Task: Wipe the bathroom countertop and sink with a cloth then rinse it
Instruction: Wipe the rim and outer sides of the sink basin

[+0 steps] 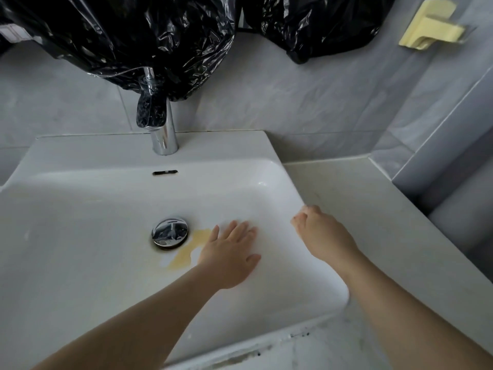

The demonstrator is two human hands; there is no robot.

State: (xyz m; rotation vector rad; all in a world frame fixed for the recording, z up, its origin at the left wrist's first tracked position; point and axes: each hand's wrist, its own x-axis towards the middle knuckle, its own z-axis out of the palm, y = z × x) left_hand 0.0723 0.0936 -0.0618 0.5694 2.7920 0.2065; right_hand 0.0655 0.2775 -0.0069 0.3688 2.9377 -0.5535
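Down in the white sink [80, 161], the left hand [230, 256] lies flat on the basin floor to the right of the chrome drain plug [170, 233], fingers straight and spread, palm pressed to the porcelain. A flat yellow patch [186, 249] with a white area in it runs from the plug's rim to the thumb side of that hand and seems to pass under it; whether this is the cloth or a stain I cannot tell. The right hand [320, 231] sits at the sink's right rim, where the basin meets the pale countertop [378, 217], its fingers clenched into a fist.

A dark overflow slot [165, 172] marks the back wall of the basin below the chrome faucet [161, 129]. A black plastic bag [128, 36] hangs down the tiled wall and drapes over the faucet's top, hiding its upper part. A second black bag [320, 25] hangs to the right, near a pale yellow holder [429, 25] fixed to the side wall. The countertop to the right is bounded by grey tile. Along the sink's front edge the sealant [293, 337] shows dark specks.
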